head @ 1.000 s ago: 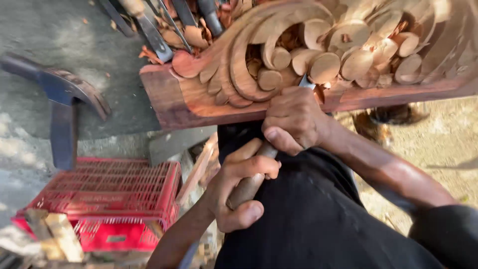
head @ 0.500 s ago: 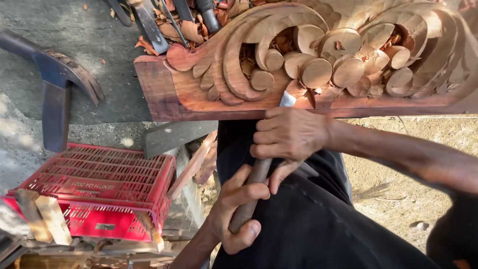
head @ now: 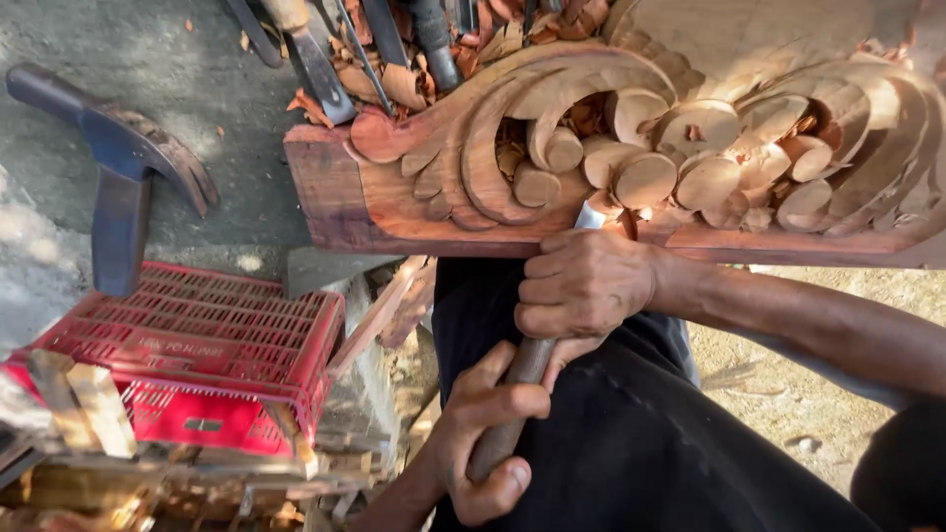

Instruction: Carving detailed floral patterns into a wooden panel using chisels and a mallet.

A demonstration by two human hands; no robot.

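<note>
Lowest in the frame, at bottom centre, the left hand (head: 483, 433) is clenched around the butt of a wooden-handled chisel (head: 512, 399); the thumb lies along the handle, and the hand rests over black trousers (head: 641, 443) that fill the lower middle; just above it, at centre, the right hand (head: 581, 286) is wrapped tight around the upper shaft of the same chisel, knuckles toward the camera; only a sliver of pale blade shows past the fingers, its tip meeting the lower edge of the carved wooden panel (head: 631, 148); that panel stretches across the upper right of the frame, reddish-brown, cut in deep scrolls and rounded leaf lobes, with a plain flat border along its near side.

At lower left a red plastic crate (head: 187, 355) sits tilted among offcuts of timber (head: 84, 404); bare sandy ground (head: 778, 394) shows at right, sunlit and strewn with small debris; in the upper left lies a grey concrete slab (head: 148, 59), dusty and shaded, and on it a dark curved iron tool (head: 123, 167); farthest off, along the top edge behind the panel, several more carving tools (head: 325, 59) lie among curled wood shavings (head: 414, 84).
</note>
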